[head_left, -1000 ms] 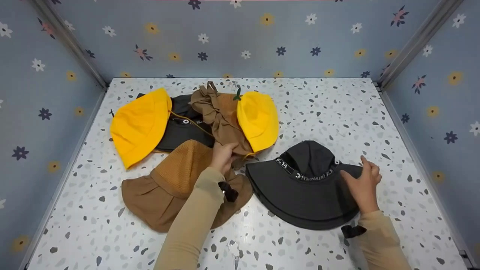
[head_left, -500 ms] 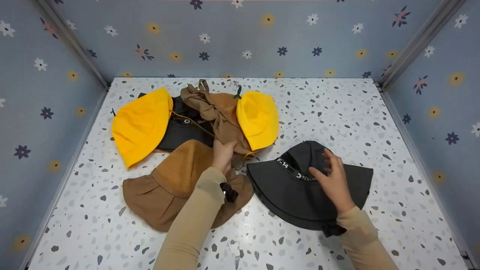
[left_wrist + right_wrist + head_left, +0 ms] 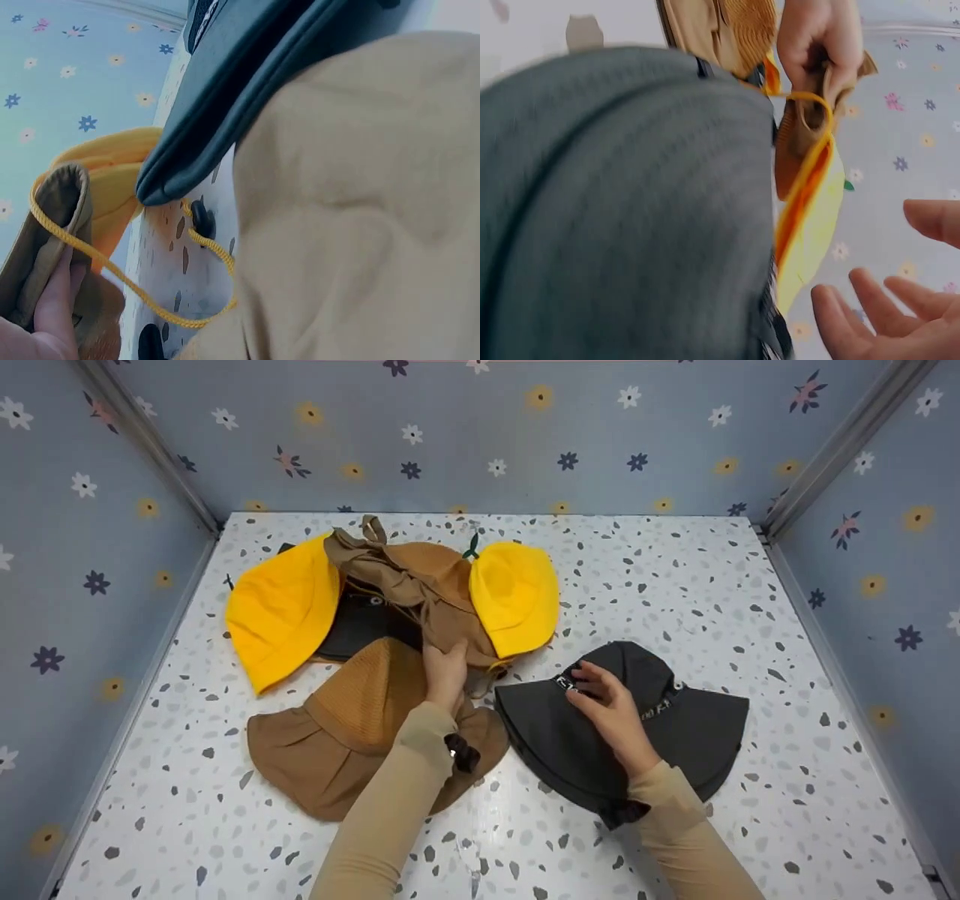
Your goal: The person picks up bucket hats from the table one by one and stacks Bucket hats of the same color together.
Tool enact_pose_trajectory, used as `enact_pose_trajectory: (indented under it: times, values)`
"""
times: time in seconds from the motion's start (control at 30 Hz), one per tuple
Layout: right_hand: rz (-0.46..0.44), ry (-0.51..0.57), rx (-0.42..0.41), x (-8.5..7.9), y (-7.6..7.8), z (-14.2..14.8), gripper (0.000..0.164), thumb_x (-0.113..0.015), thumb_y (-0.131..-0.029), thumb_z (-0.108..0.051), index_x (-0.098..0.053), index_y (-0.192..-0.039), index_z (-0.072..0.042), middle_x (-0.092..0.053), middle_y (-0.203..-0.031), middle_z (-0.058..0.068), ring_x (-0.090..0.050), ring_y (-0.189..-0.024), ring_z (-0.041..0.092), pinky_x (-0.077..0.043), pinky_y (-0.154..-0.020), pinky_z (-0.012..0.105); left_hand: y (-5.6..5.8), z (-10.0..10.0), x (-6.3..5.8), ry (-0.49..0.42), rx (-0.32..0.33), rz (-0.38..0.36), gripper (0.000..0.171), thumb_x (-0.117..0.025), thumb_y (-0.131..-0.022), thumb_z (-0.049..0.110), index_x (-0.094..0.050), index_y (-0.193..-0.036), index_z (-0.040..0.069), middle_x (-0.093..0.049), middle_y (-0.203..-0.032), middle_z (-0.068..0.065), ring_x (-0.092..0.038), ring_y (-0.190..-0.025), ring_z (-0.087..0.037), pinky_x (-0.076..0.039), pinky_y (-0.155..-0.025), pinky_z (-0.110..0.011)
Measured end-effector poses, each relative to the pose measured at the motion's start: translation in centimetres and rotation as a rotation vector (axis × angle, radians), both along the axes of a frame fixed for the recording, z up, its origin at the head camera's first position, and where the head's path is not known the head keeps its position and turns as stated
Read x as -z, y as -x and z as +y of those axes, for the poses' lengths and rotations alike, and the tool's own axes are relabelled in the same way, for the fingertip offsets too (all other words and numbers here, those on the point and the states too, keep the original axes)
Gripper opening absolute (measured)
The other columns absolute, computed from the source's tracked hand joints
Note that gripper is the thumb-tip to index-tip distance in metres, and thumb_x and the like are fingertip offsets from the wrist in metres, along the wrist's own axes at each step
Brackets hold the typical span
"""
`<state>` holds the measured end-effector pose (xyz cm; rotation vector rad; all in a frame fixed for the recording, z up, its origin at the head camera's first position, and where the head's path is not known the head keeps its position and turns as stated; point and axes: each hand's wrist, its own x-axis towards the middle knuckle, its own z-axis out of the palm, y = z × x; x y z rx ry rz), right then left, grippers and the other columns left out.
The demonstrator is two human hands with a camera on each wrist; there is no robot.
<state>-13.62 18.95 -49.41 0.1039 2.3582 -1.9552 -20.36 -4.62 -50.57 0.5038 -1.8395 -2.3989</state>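
My left hand [image 3: 446, 671] grips the brim of a crumpled brown sun hat [image 3: 454, 619] at the middle of the pile. In the left wrist view, its fingers [image 3: 54, 304] pinch the folded brown cloth, with a yellow cord looping across. My right hand [image 3: 616, 720] hovers over a black bucket hat [image 3: 697, 735] on the right, its fingers apart and slightly bent. The right wrist view shows that hand's fingers [image 3: 877, 304] spread, with nothing between them. A second brown hat [image 3: 360, 705] with a ribbed crown lies partly under my left forearm.
Behind, a yellow hat [image 3: 285, 615] lies at the left and another yellow hat [image 3: 517, 600] with a green sprout to the right of the gripped hat. A second black hat [image 3: 367, 630] is partly covered between them. Flower-patterned walls [image 3: 480, 435] enclose the speckled table [image 3: 660, 585].
My right hand has moved left from the black hat's right brim to over its front. The gripped brown hat's loose end has swung left, covering more of the rear black hat.
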Motion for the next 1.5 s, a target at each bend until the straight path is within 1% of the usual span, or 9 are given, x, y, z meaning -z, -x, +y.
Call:
enact_pose_trajectory:
  times: [0.13,0.37,0.63,0.77,0.9,1.0,1.1,1.3,1.5]
  values:
    - [-0.041,0.131,-0.061,0.4,0.1,-1.2,0.051,-0.066,-0.093,-0.006,-0.049,-0.141,0.003,-0.058,-0.137,0.019,-0.054,-0.127,0.032,-0.050,-0.093,0.019,-0.3,0.4,0.0,-0.027,-0.053,0.041,0.061,-0.049,-0.099,0.000,-0.026,-0.155,0.013,-0.039,-0.153,-0.011,-0.040,-0.141,-0.027,-0.037,-0.115,-0.039]
    - [-0.047,0.363,-0.197,0.2,0.7,-3.6,0.047,-0.058,-0.097,-0.002,-0.045,-0.141,0.008,-0.052,-0.142,0.028,-0.058,-0.125,0.032,-0.053,-0.099,0.034,-0.7,0.7,0.1,-0.057,-0.118,0.117,0.058,-0.048,-0.100,-0.002,-0.028,-0.153,0.010,-0.043,-0.149,-0.014,-0.044,-0.137,-0.028,-0.039,-0.114,-0.041]
    - [-0.003,0.366,-0.284,-0.9,2.7,-6.9,0.052,-0.056,-0.097,-0.002,-0.040,-0.145,0.010,-0.048,-0.146,0.026,-0.048,-0.136,0.035,-0.043,-0.110,0.033,-1.2,1.2,0.0,0.119,-0.201,0.096,0.056,-0.051,-0.101,0.006,-0.030,-0.152,0.002,-0.046,-0.147,-0.021,-0.046,-0.136,-0.033,-0.039,-0.114,-0.042]
    - [-0.040,0.293,-0.253,-0.9,3.5,-8.1,0.054,-0.057,-0.097,-0.003,-0.039,-0.146,0.008,-0.046,-0.148,0.025,-0.045,-0.137,0.037,-0.038,-0.115,0.041,-1.6,1.5,-0.4,0.201,-0.258,0.093,0.046,-0.052,-0.101,0.011,-0.042,-0.143,-0.003,-0.056,-0.135,-0.023,-0.055,-0.126,-0.033,-0.044,-0.109,-0.043]
    - [-0.096,0.278,-0.192,-0.5,4.1,-8.9,0.058,-0.059,-0.096,-0.006,-0.036,-0.148,0.007,-0.042,-0.150,0.025,-0.045,-0.136,0.036,-0.037,-0.115,0.046,-1.9,1.7,-1.0,0.214,-0.273,0.141,0.048,-0.053,-0.102,0.015,-0.040,-0.146,0.000,-0.058,-0.133,-0.019,-0.057,-0.122,-0.030,-0.046,-0.107,-0.042]
    - [-0.141,0.385,-0.155,-0.2,4.4,-9.2,0.060,-0.056,-0.098,-0.007,-0.031,-0.149,0.009,-0.042,-0.148,0.027,-0.049,-0.131,0.032,-0.037,-0.115,0.047,-2.1,2.1,-1.4,0.192,-0.254,0.194,0.055,-0.052,-0.103,0.015,-0.031,-0.152,0.003,-0.053,-0.140,-0.018,-0.054,-0.127,-0.029,-0.043,-0.110,-0.041]
    - [-0.183,0.531,-0.129,-0.1,4.4,-9.5,0.051,-0.053,-0.100,-0.008,-0.036,-0.145,0.009,-0.053,-0.136,0.021,-0.057,-0.119,0.024,-0.040,-0.114,0.043,-2.4,2.8,-1.6,0.149,-0.231,0.199,0.052,-0.052,-0.103,0.014,-0.033,-0.150,0.004,-0.052,-0.140,-0.017,-0.053,-0.128,-0.030,-0.043,-0.110,-0.041]
    - [-0.227,0.737,-0.108,-0.2,4.5,-9.8,0.016,-0.048,-0.104,-0.013,-0.061,-0.108,-0.005,-0.066,-0.098,0.001,-0.065,-0.092,0.014,-0.051,-0.095,0.031,-2.7,4.0,-1.6,0.030,-0.213,0.209,0.045,-0.050,-0.103,0.010,-0.036,-0.145,0.001,-0.052,-0.138,-0.019,-0.052,-0.127,-0.031,-0.043,-0.110,-0.040]
    - [-0.273,0.898,-0.062,-0.5,4.5,-9.9,0.020,-0.047,-0.105,-0.016,-0.064,-0.111,-0.008,-0.070,-0.102,0.002,-0.064,-0.096,0.014,-0.053,-0.089,0.027,-3.1,4.9,-1.6,-0.026,-0.196,0.211,0.047,-0.051,-0.103,0.009,-0.034,-0.146,0.002,-0.048,-0.141,-0.017,-0.049,-0.130,-0.029,-0.040,-0.112,-0.040]
